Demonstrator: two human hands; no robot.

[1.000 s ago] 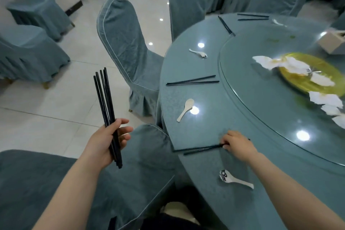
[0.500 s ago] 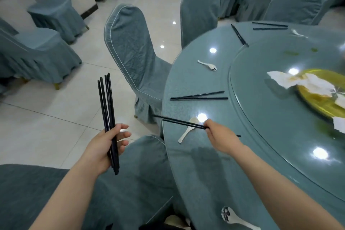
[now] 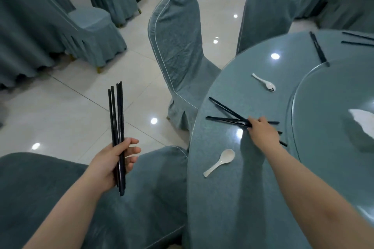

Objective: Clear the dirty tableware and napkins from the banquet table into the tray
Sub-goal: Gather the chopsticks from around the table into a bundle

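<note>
On the teal-clothed banquet table (image 3: 242, 198), the right hand (image 3: 263, 133) grips a pair of black chopsticks (image 3: 226, 108) that angles up and away toward the table edge, its fingers curled round them where they cross a second pair of chopsticks (image 3: 222, 119) lying flat on the cloth. Just nearer the person lies a white soup spoon (image 3: 219, 162), bowl up; a second spoon (image 3: 264, 83) rests farther along, near the glass turntable (image 3: 323, 157), which carries a crumpled white napkin (image 3: 362, 121). More chopsticks (image 3: 318, 47) lie at the far rim. Off the table, over a covered chair (image 3: 60, 198), the left hand (image 3: 113, 164) holds a bundle of chopsticks (image 3: 117, 119) upright, fingers wrapped round it. Another covered chair (image 3: 180, 56) stands at the table's edge.
</note>
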